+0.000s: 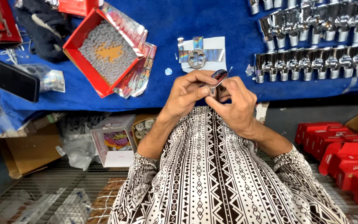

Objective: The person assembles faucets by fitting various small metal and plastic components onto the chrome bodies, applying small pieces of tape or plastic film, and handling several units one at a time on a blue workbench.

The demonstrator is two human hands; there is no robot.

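Blue cloth covers table across upper frame. Chrome tap fittings lie in two rows, upper right. Open red box of small grey pieces, upper left. Left hand and right hand meet at frame centre, both grasping small chrome part pinched between fingertips. Round metal handle rests on holographic sticker sheet, just above hands.

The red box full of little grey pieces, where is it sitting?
In the head view, the red box lies open on the blue cloth, upper left of both hands, beside shiny foil packets.
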